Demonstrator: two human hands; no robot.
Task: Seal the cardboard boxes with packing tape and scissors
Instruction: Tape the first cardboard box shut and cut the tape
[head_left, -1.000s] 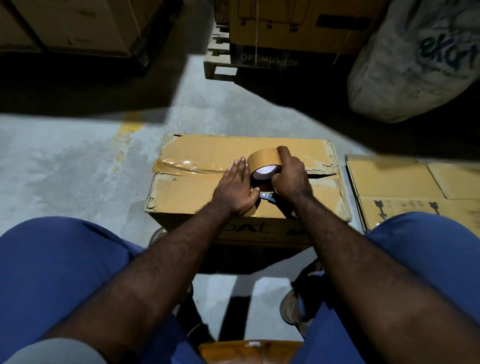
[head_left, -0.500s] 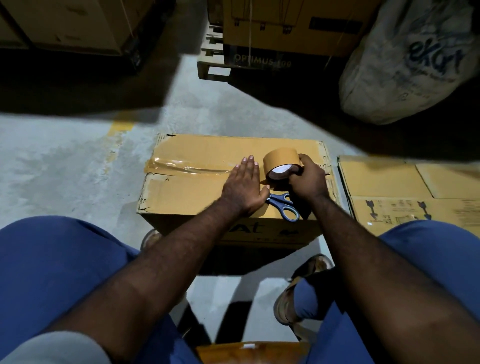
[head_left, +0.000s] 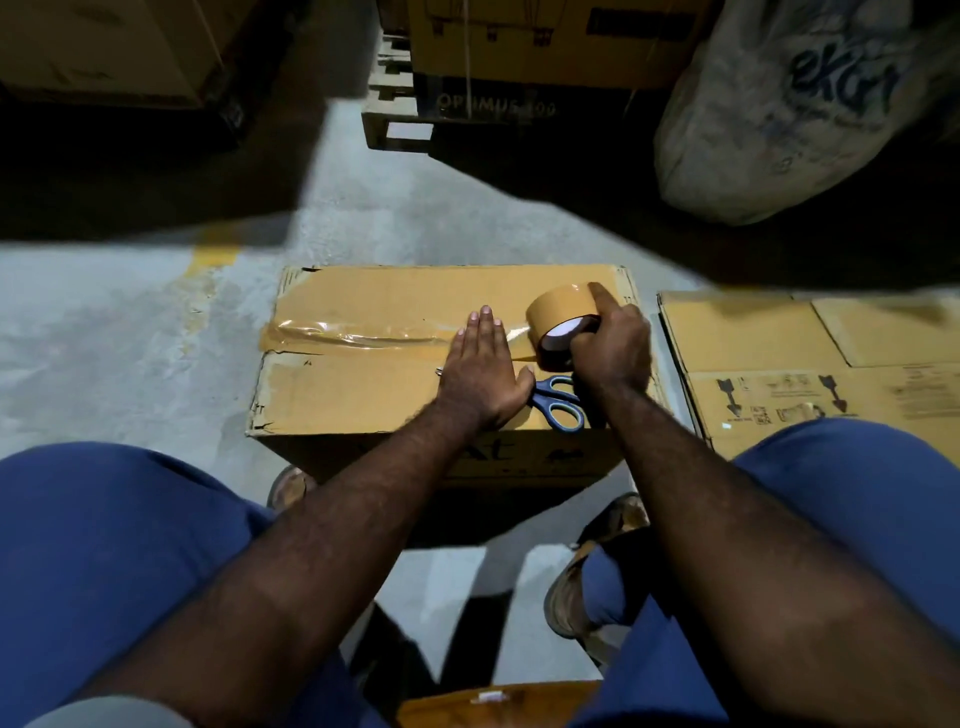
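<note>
- Brown tape roll (head_left: 561, 312) is sitting in the right hand (head_left: 615, 351). The fingers are curling round it and the index finger is lying over the top, I think to keep the strip tight.
- Just left of that hand, the left hand (head_left: 483, 371) is lying flat with straight fingers together. It is pressing the glossy tape strip (head_left: 358, 339) onto the seam so that it is sticking.
- Between both wrists, the blue scissors (head_left: 560, 402) are resting on the cardboard box (head_left: 353, 400), partly under the left palm, probably close by for cutting.
- Right of the right hand, a second box (head_left: 748, 332) is standing on the floor (head_left: 130, 338), seemingly waiting for tape.
</note>
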